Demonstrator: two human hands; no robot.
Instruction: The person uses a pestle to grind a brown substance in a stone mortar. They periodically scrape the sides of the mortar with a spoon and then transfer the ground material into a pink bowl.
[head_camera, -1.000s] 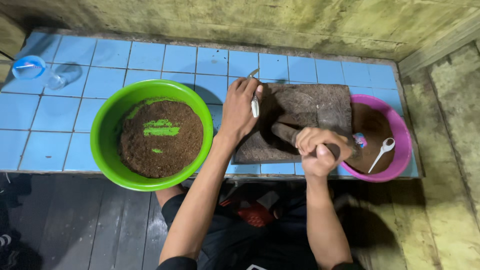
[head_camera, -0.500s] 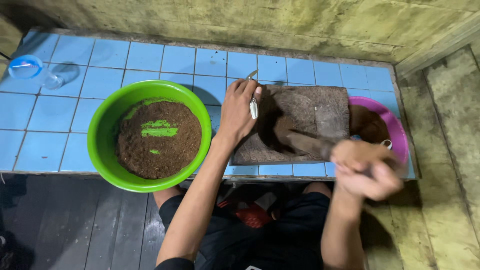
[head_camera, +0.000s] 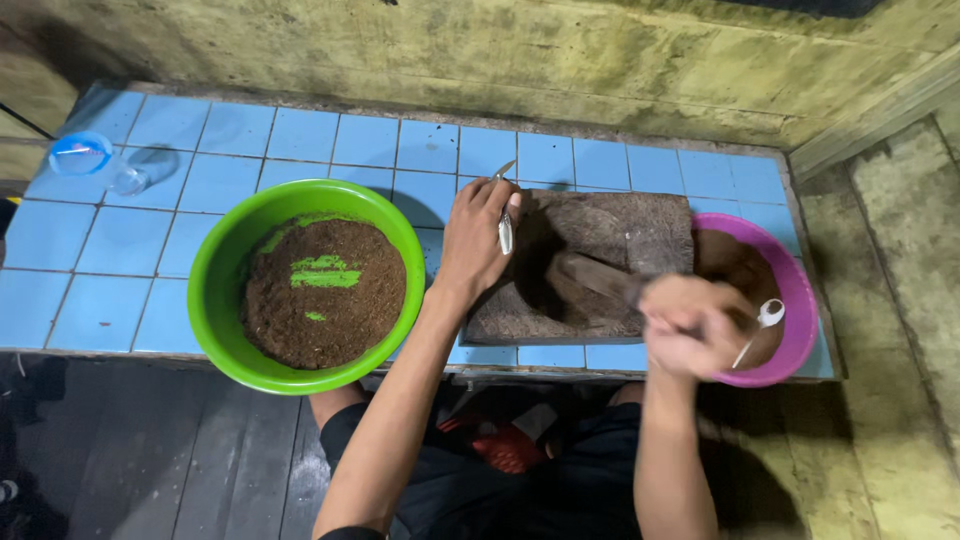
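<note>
Blue-tiled counter (head_camera: 330, 140) carries everything. Green basin (head_camera: 225, 300), largest, sits left, heaped with brown ground paste, green streaks showing through on top. Dark stone grinding slab (head_camera: 600, 225) sits centre, smeared brown. Pink basin (head_camera: 795, 300) at right touches the slab's edge, holds a darker brown mass plus a white spoon (head_camera: 765, 318) leaning in. Right hand (head_camera: 690, 325), blurred, closed around the stone roller (head_camera: 590, 275) lying on the slab. Left hand (head_camera: 480, 240) rests at the slab's left edge, fingers pinching a small metal spoon (head_camera: 505, 225). Likely best: keep roller flat, strokes long, left hand steadying the slab. Clear cup (head_camera: 85, 158) lies far left.
</note>
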